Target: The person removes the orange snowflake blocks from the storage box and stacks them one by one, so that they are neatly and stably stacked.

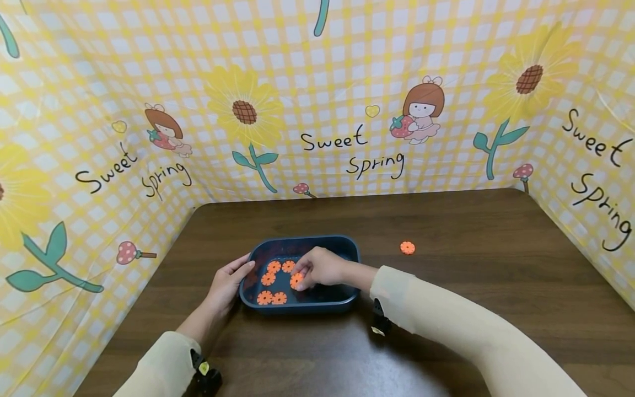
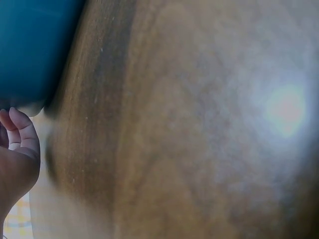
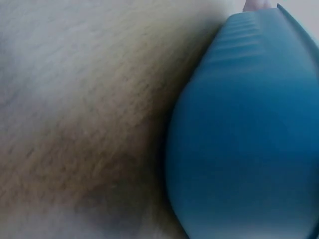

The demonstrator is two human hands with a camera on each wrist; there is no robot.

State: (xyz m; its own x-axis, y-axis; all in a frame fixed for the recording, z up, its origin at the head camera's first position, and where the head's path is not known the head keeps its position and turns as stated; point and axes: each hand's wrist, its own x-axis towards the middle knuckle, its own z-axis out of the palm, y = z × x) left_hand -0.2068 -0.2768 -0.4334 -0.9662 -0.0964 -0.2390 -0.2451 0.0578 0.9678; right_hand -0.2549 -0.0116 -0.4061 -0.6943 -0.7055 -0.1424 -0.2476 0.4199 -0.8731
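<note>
inside tray point(image 1: 300, 306), fingers point(image 1: 308, 264) on disc point(image 1: 296, 280)

Left arm point(image 1: 195, 325) comes up from the bottom left, bare past the cuff of a cream sleeve point(image 1: 159, 364), and the left hand point(image 1: 223, 286) is in a grip, thumb angled forward and most of the fingers hidden. Right arm point(image 1: 461, 325) cuts in from the lower right, same sleeve, right hand point(image 1: 322, 267) back-up with thumb and fingertips pinching, pointed down-left.
</note>
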